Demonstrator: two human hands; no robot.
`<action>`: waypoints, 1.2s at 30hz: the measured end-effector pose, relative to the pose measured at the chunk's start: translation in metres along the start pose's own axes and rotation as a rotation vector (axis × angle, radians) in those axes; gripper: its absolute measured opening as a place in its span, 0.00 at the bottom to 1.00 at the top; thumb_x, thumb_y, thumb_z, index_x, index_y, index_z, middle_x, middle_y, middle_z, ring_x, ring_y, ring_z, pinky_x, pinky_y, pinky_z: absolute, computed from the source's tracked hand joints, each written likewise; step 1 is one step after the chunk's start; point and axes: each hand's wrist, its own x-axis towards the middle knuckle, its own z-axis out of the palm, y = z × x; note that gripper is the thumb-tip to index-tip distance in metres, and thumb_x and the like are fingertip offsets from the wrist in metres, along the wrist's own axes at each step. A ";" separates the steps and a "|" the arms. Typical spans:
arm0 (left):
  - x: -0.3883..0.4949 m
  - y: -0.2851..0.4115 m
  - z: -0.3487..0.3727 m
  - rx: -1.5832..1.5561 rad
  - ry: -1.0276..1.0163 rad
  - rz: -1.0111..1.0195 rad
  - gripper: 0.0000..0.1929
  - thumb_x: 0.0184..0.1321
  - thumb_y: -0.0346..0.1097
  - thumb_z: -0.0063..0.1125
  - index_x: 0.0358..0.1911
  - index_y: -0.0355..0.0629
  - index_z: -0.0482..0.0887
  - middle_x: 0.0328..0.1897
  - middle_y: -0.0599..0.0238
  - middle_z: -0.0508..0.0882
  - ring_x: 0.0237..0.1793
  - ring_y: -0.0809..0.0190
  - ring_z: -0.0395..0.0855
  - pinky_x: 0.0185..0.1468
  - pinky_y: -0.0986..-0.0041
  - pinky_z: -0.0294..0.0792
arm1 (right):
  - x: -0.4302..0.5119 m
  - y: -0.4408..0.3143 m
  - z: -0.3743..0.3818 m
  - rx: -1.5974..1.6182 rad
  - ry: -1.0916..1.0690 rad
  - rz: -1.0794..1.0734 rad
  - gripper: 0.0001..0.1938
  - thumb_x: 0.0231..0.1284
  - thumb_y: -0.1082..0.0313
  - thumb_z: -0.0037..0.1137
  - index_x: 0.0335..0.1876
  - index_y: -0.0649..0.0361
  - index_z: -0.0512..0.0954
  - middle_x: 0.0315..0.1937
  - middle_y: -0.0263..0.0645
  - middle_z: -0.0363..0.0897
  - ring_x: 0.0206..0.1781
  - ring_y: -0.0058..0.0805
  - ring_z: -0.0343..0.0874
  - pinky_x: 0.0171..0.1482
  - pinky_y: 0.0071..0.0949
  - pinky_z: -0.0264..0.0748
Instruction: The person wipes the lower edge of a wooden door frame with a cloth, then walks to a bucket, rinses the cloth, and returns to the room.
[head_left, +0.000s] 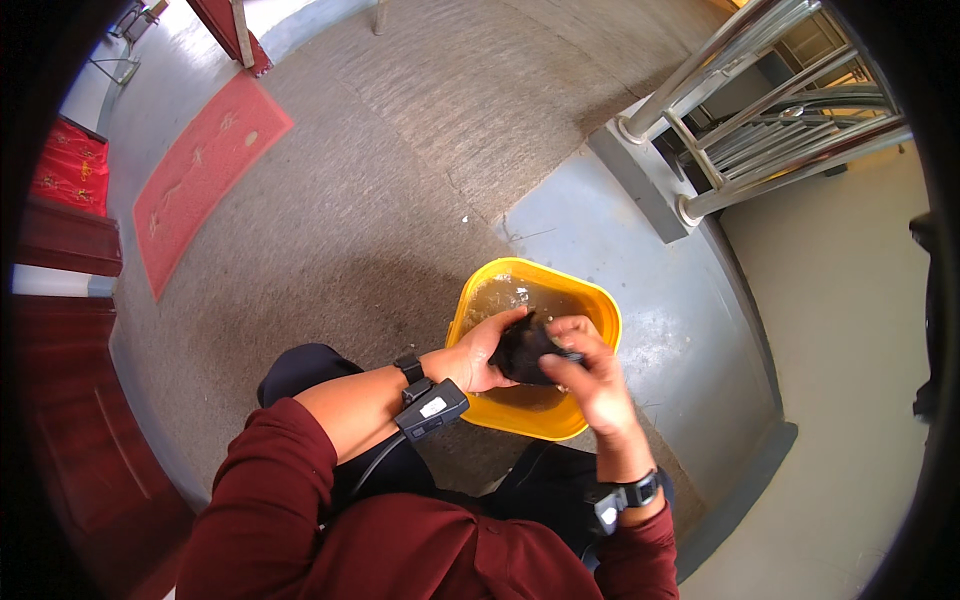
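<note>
A yellow plastic bucket (611, 315) with murky, brownish water (487, 296) stands on the floor between my knees. Over the water I hold a dark, wet object (521, 352), black and blurred, too unclear to name. My left hand (480, 356) grips it from the left side, palm towards it and thumb along its upper edge. From the right, the fingers and thumb of my right hand (592, 375) close on its other end, also blurred. Each wrist wears a black strap with a small device.
Grey-brown carpet (360, 202) lies around the bucket's left side, with a red mat (210, 180) farther left. At the upper right a stainless steel railing (705, 202) stands on a grey plinth (645, 180). A pale wall (832, 337) runs down the right. Dark red wooden furniture or doors stand at far left.
</note>
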 end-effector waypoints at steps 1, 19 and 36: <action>0.000 0.000 -0.003 -0.002 -0.002 -0.010 0.18 0.63 0.55 0.48 0.46 0.51 0.77 0.42 0.67 0.81 0.45 0.61 0.80 0.49 0.64 0.73 | 0.001 0.012 0.012 -0.202 0.042 -0.124 0.07 0.49 0.74 0.60 0.34 0.64 0.77 0.53 0.46 0.70 0.58 0.38 0.69 0.59 0.31 0.65; -0.001 -0.009 0.000 0.121 -0.128 0.096 0.13 0.65 0.47 0.45 0.40 0.48 0.76 0.39 0.64 0.80 0.40 0.64 0.79 0.43 0.68 0.75 | 0.029 0.056 0.040 -0.769 0.268 -0.527 0.05 0.49 0.72 0.57 0.30 0.64 0.76 0.38 0.48 0.73 0.42 0.49 0.69 0.46 0.41 0.69; 0.005 -0.027 0.003 0.819 0.221 0.452 0.20 0.69 0.43 0.39 0.33 0.34 0.80 0.27 0.66 0.78 0.30 0.71 0.72 0.34 0.74 0.65 | 0.040 0.066 0.012 -0.016 0.351 0.128 0.13 0.64 0.62 0.51 0.32 0.67 0.76 0.21 0.38 0.74 0.25 0.21 0.70 0.31 0.27 0.70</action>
